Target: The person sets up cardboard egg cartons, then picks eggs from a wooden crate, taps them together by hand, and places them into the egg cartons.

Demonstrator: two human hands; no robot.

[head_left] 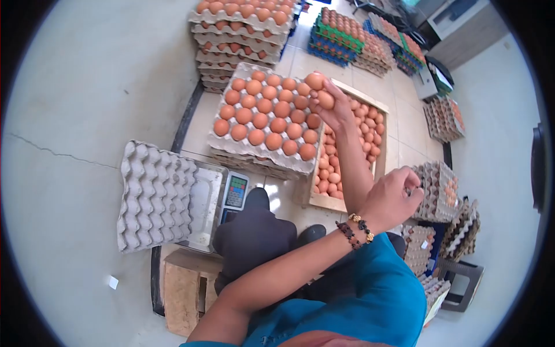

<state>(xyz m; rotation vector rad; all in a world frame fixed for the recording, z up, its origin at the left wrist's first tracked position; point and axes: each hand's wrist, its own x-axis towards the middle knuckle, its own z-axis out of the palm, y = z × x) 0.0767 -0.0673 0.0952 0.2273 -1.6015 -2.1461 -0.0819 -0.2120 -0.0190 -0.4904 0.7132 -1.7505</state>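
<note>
My right hand (335, 107) is closed around brown eggs; one egg (315, 80) shows at the fingertips and another egg (325, 100) lies against the palm side. It is raised over the right edge of a grey egg tray (215, 142) filled with rows of brown eggs, on top of a stack. Just right of that stack, a wooden crate (335, 203) holds many loose eggs. My left arm crosses over my right arm. My left hand (393, 196) has bent fingers, thumb and forefinger apart, nothing visible between them, close to stacked trays (430, 188) with some eggs.
An empty egg tray (156, 196) rests partly over a weighing scale (236, 191) at left. Tall stacks of filled trays (237, 43) stand behind. Green and blue trays (335, 36) are farther back. A wooden box (182, 289) and a grey plastic stool (471, 283) flank my legs.
</note>
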